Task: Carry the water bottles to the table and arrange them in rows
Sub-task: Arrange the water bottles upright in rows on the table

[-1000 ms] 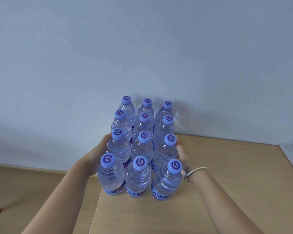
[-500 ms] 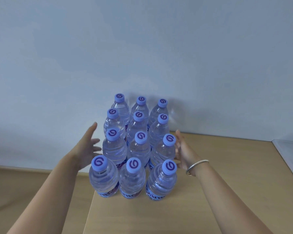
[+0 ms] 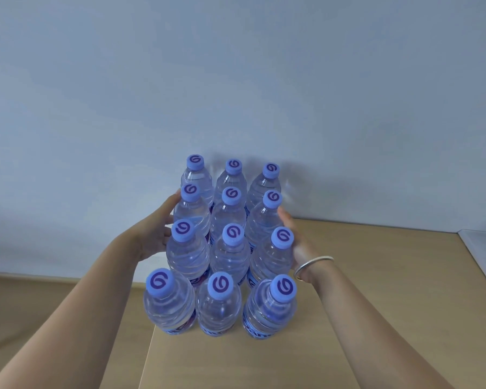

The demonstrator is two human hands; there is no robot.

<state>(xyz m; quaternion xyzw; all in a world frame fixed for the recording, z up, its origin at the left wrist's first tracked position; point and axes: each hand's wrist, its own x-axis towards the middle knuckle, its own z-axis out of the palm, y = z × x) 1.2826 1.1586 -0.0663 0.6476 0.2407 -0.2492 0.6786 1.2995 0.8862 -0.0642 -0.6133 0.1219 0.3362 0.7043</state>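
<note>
Twelve clear plastic water bottles (image 3: 230, 248) with blue caps bearing a purple swirl: upright on light wooden table (image 3: 376, 304), four rows of three, packed close, back row at 12 o'clock near pale grey-blue wall (image 3: 236, 80), front row at 6 o'clock near the table's near-left corner. Left hand (image 3: 152, 234): at 9 o'clock of the block, fingers straight, touching second-row left bottle (image 3: 191, 211). Right hand (image 3: 298, 242): at 3 o'clock, fingers extended beside second- and third-row right bottles, contact partly hidden. Thin silver bangle (image 3: 312, 266) on right wrist. Hands apart, the block between them. Pale wooden floor (image 3: 54, 304) at 8 o'clock
</note>
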